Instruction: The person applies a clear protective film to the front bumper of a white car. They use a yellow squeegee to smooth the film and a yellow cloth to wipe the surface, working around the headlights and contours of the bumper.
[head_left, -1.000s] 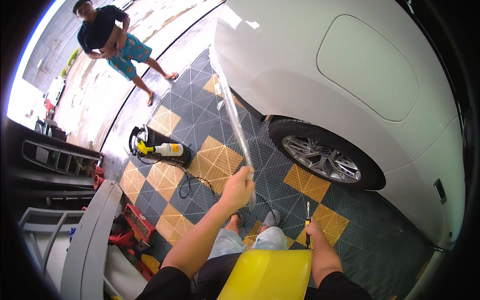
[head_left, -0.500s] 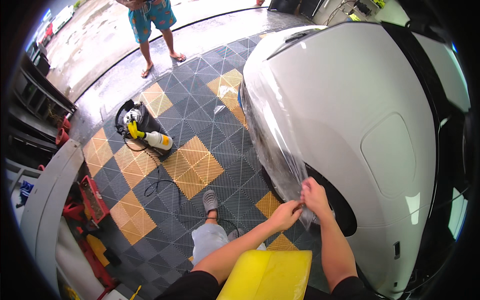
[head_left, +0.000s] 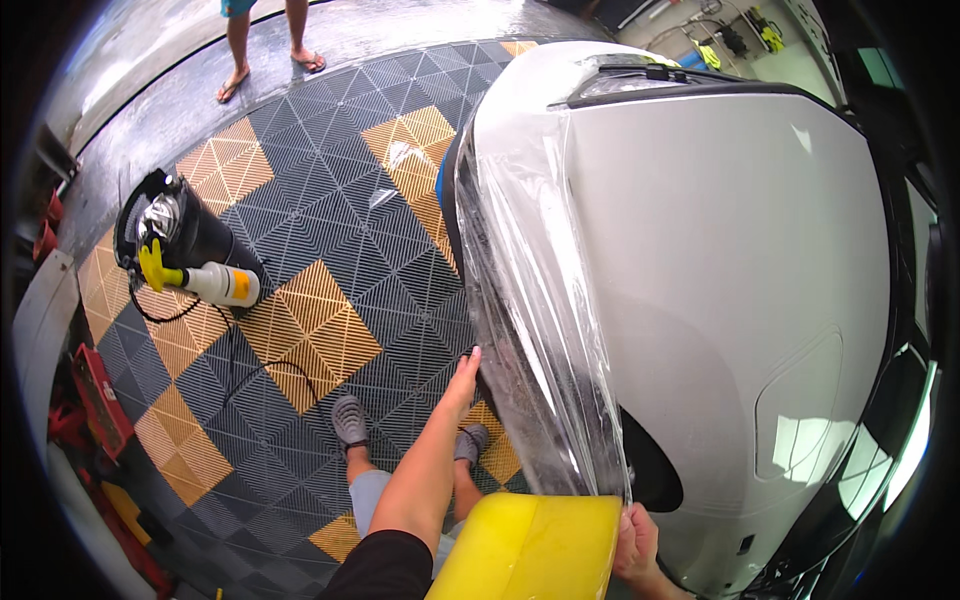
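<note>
Clear plastic film (head_left: 545, 330) hangs in long, wrinkled folds along the rounded corner of a pale grey car body (head_left: 690, 230). Its lower end runs down beside the dark wheel opening (head_left: 650, 465). My right hand (head_left: 637, 540) pinches that end of the film. Along the film's left edge, my left hand (head_left: 462, 382) reaches forward with fingers stretched out; whether it touches the film I cannot tell. A broad, yellow, slightly see-through blade (head_left: 525, 545) fills the lower middle, close to the camera, partly covering the film's end and my right wrist area.
Left of the car stands a black canister sprayer (head_left: 205, 235) beside a white spray bottle (head_left: 215, 283) with a yellow head. A thin black cord (head_left: 275, 365) lies on the tiled floor (head_left: 340, 230). Another person's legs (head_left: 270, 45) show at the top. A red planter (head_left: 100, 400) sits far left.
My hands have parted: the right drew the film's end back toward me, and the left moved left and forward, off the film's end. The view shifted, so the car's end shows more.
</note>
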